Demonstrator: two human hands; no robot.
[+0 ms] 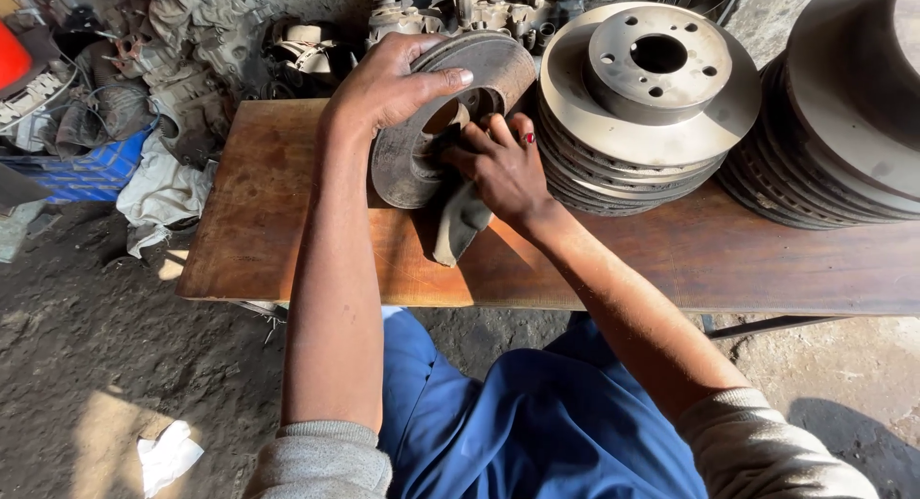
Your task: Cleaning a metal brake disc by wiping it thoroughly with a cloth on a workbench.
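Head view: left hand (388, 82) clamps the upper rim of a brake disc (422, 144) tilted on edge on the counter (287, 231); right hand (498, 163) grips a grey cloth (458, 221) at its hub. Judged heavy, rigid, dusty; rim offers best hold.

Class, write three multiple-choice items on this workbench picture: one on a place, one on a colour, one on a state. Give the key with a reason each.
1. Where does the stack of discs stand?
A. right of the tilted disc
B. on the ground
C. on the person's lap

2. What colour is the bench?
A. white
B. brown
C. green

3. How is the tilted disc held?
A. lying flat
B. hanging from a hook
C. on edge, under the left hand

Key: 1 A, it stands on the bench beside it. 2 B, bare brown wood. 3 C, the left hand steadies the rim while the right hand presses a cloth at its centre.
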